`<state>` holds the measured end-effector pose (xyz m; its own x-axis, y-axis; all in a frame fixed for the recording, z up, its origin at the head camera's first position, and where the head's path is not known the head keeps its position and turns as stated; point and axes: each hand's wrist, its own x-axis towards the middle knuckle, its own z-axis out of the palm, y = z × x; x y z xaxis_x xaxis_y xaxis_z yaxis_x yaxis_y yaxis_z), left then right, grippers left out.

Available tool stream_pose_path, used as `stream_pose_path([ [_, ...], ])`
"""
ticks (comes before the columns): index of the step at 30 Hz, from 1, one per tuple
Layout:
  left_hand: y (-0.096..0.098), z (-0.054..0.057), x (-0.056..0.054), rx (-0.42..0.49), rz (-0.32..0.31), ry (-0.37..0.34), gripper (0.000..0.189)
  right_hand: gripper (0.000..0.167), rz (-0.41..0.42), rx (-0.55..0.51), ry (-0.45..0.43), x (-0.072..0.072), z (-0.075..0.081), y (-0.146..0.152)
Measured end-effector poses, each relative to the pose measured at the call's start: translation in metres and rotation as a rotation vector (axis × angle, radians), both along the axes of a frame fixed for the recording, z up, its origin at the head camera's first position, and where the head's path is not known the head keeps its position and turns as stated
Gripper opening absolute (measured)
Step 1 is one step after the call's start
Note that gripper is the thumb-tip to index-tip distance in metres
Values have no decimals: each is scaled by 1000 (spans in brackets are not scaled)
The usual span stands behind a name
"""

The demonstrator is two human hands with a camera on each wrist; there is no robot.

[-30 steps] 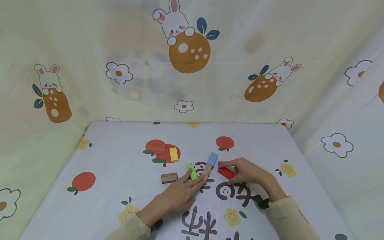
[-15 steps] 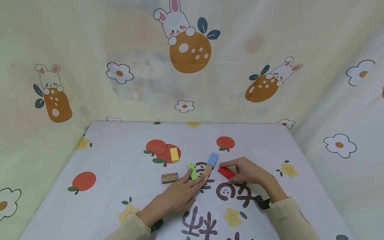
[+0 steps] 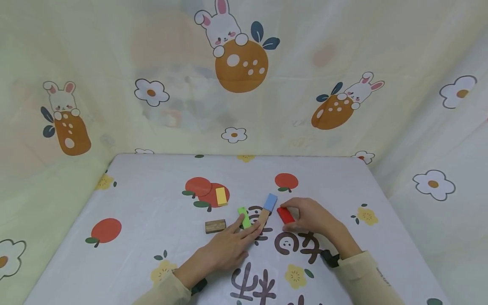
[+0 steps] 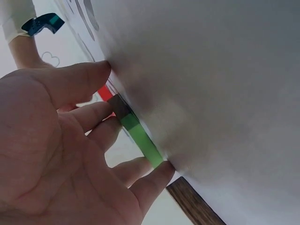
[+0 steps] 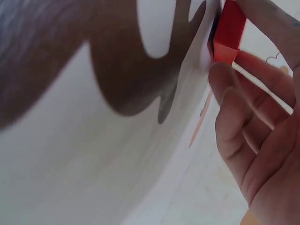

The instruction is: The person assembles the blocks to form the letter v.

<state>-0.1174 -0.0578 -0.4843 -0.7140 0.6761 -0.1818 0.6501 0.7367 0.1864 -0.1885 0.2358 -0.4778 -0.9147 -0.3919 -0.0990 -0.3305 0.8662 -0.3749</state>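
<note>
My right hand (image 3: 314, 216) pinches a red block (image 3: 285, 215) between thumb and fingers, low over the tabletop. The red block also shows at the fingertips in the right wrist view (image 5: 227, 33). My left hand (image 3: 226, 250) lies with extended fingers across the table. Its fingertips reach a green block (image 3: 244, 215) and the near end of a tan block (image 3: 263, 216). Beyond the tan block, a blue block (image 3: 270, 202) lies end to end with it, just left of the red one. The left hand partly covers the green and tan blocks.
A dark wooden block (image 3: 215, 226) lies left of the left hand, and a yellow block (image 3: 221, 196) lies farther back over a printed red fruit. A printed white cloth (image 3: 152, 203) covers the table. A patterned curtain (image 3: 183, 118) rises behind its back edge.
The right hand has turned the red block, which now points more away from me, and the fingers have closed in nearer to it. The left hand stays put.
</note>
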Motion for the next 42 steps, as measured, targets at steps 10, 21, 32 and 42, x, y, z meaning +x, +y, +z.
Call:
stream_pose_path([
  [10,0,-1,-1,-16,-3,9,74,77,22,-17,-18,-4,2,1],
  [21,0,-2,1,-29,-6,22,74,72,96,-115,-109,-8,-2,14],
  [32,-1,-2,1,-19,-3,-2,73,62,43,-120,-64,-8,-4,11],
  [42,-1,-1,-1,-16,-3,-5,73,63,-88,-113,83,-13,-4,8],
])
